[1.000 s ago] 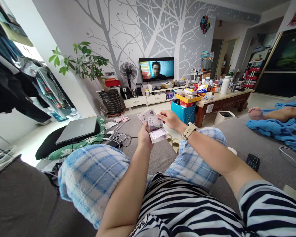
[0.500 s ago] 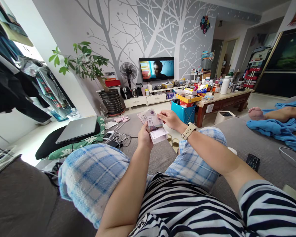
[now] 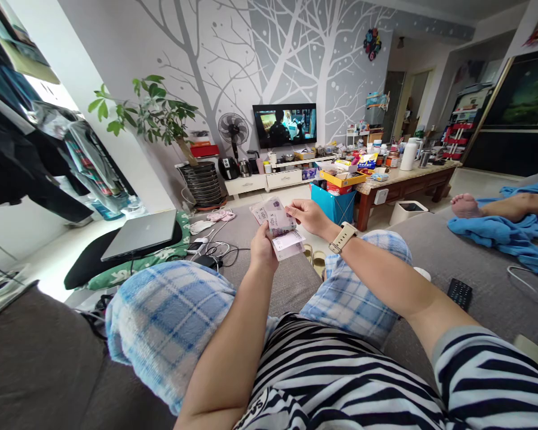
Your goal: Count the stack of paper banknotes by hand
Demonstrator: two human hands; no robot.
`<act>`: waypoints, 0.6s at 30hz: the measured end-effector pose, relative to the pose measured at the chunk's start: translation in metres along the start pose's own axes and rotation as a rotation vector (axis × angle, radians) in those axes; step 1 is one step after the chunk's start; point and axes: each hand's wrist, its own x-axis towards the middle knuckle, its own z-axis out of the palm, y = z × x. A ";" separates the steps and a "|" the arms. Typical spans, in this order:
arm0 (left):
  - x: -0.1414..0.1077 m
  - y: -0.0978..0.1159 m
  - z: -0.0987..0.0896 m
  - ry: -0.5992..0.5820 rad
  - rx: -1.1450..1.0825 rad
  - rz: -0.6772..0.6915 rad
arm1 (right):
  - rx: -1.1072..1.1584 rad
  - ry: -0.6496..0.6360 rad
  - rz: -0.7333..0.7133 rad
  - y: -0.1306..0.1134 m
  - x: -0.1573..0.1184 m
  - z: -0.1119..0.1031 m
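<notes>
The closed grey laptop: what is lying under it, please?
Under the laptop is a black pad, resting on a green patterned cushion. What lies directly beneath the laptop's middle is covered.

The banknotes (image 3: 275,216) in my grip show a printed number 5; their finer print is too small to read. Dark capitals "SA" stand on my striped shirt (image 3: 341,376), the rest lost in a fold. The colourful wall clock (image 3: 372,45) bears a 6 near its bottom. Lettering on the yellow-and-blue packet (image 3: 367,160) is illegible.
</notes>
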 end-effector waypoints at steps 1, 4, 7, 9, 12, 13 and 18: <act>0.000 0.000 0.000 -0.004 0.000 -0.004 | 0.002 -0.002 -0.001 0.000 0.000 0.000; 0.001 0.000 -0.001 0.004 0.005 -0.009 | 0.015 -0.016 -0.005 -0.001 0.000 0.000; 0.001 0.000 -0.002 0.015 0.011 -0.004 | 0.040 -0.031 -0.019 -0.002 0.000 0.000; 0.001 0.000 -0.001 0.016 0.019 0.000 | 0.065 -0.038 -0.026 -0.003 -0.001 0.001; -0.001 0.001 0.000 0.016 0.032 -0.001 | 0.099 -0.055 -0.020 -0.005 -0.002 0.002; -0.001 0.001 0.000 0.015 0.035 -0.003 | 0.104 -0.058 -0.017 -0.006 -0.002 0.002; -0.002 0.001 0.000 0.037 0.040 0.001 | 0.127 -0.061 -0.020 -0.008 -0.003 0.003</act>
